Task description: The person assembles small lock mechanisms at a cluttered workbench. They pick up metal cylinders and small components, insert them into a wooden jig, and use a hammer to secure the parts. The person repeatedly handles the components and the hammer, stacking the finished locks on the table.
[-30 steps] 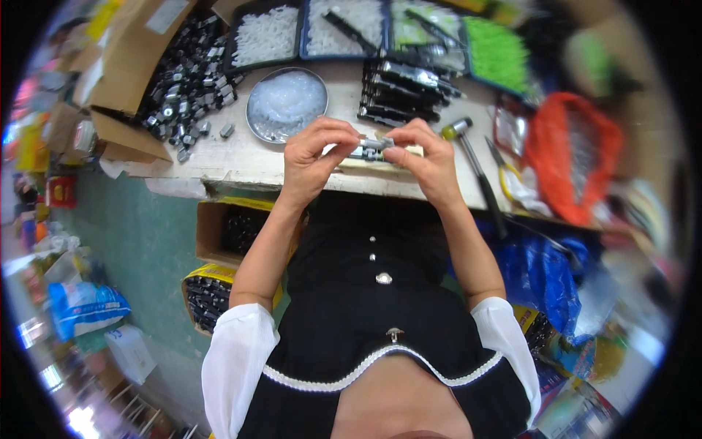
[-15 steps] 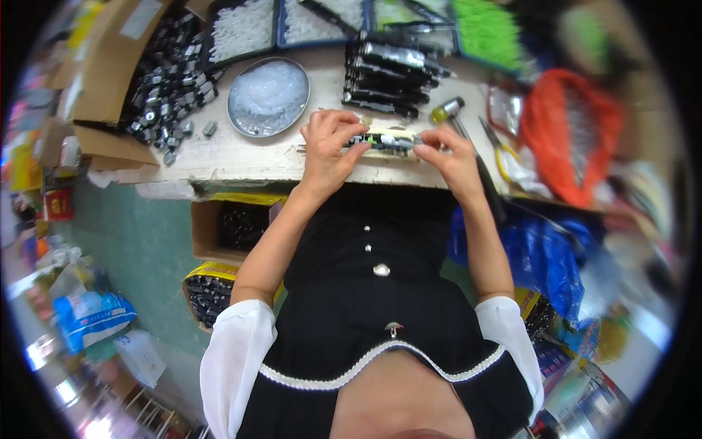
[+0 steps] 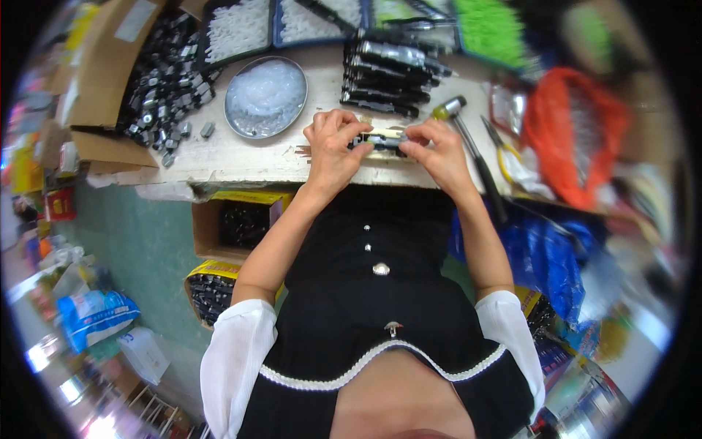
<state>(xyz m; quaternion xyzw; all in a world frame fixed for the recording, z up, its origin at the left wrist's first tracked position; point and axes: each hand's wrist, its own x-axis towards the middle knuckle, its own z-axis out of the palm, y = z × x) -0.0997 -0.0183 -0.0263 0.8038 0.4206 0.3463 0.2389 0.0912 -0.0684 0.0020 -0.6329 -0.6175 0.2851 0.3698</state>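
Near the front edge of the worktable, my left hand (image 3: pixel 333 150) pinches the left end of a slim black plastic casing (image 3: pixel 357 141) between thumb and fingertips. My right hand (image 3: pixel 439 150) has its thumb and fingers closed on the other end, where a grey piece (image 3: pixel 384 141) lies along the casing's top. Fingertips hide both ends, and the small parts inside cannot be made out. Casing and hands are over a cream-coloured strip (image 3: pixel 385 132) on the table. Just behind is a stack of similar black casings (image 3: pixel 386 73).
A round dish of clear grease-like stuff (image 3: pixel 302 110) stands left of the stack. Farther left, grey-black small parts (image 3: pixel 157 110) spill from a cardboard box (image 3: pixel 110 73). To the right lie a hammer (image 3: pixel 479 157), yellow-handled scissors (image 3: pixel 506 157) and a red bag (image 3: pixel 537 124). Trays (image 3: pixel 275 25) of white and green pieces line the back.
My right hand has shifted left, closer to my left hand. The grey piece now covers the middle of the casing, where green and white bits showed before.
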